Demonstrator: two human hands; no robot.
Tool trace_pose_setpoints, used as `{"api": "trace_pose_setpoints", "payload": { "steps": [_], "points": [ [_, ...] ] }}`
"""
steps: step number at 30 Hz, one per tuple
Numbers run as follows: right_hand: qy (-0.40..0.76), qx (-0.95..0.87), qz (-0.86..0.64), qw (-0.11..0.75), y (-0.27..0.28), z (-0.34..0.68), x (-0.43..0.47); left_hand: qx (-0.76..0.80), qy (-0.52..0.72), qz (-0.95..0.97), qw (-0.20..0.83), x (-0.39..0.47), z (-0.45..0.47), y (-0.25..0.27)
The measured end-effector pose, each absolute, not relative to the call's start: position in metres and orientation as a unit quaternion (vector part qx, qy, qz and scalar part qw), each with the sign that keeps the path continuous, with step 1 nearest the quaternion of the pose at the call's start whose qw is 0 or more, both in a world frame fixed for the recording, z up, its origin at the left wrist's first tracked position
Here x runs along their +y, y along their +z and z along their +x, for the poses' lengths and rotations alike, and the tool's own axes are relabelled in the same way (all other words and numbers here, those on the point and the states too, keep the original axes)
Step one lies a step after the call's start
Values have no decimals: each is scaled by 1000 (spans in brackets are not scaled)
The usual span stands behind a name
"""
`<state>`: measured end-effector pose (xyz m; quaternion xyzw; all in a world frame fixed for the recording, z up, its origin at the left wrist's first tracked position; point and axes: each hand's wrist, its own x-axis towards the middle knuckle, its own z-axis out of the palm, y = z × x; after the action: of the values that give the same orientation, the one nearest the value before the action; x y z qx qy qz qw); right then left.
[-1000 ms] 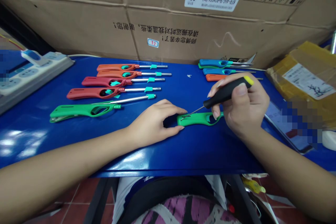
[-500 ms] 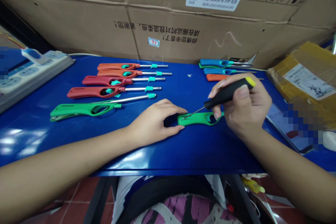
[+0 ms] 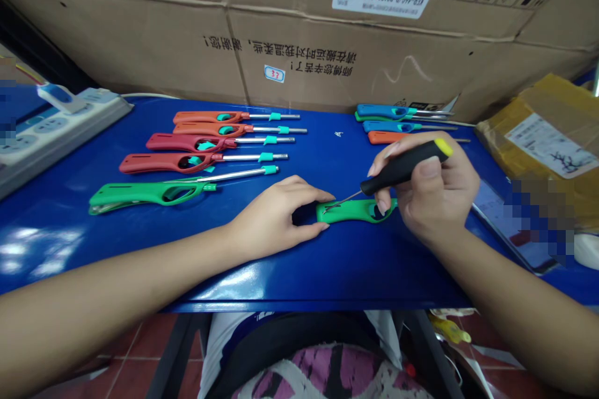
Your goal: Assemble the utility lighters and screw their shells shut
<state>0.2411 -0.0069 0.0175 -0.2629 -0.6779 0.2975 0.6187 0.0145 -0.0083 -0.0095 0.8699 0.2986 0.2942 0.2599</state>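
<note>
A green lighter with a long handle lies flat on the blue table in front of me. My left hand pinches its left end between thumb and fingers. In my right hand is a screwdriver with a black handle and yellow cap, tilted so that its thin shaft points down and left. The tip meets the slot in the green handle near its left end. My right hand covers the far right part of this lighter.
Several orange, red and green lighters lie in a column to the left. Blue and orange ones lie at the back right. A power strip, a taped parcel and a phone flank the table; a big carton stands behind.
My right hand and the screwdriver handle have shifted very slightly left. The screwdriver tip stays at the slot, and my left hand keeps its place on the green lighter.
</note>
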Motion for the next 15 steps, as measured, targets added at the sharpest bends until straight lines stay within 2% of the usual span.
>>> {"api": "trace_pose_setpoints", "payload": {
  "steps": [15],
  "points": [
    [312,-688,-259,603,18,240,-11,299,290,871,260,-9,15,-9]
  ]
}}
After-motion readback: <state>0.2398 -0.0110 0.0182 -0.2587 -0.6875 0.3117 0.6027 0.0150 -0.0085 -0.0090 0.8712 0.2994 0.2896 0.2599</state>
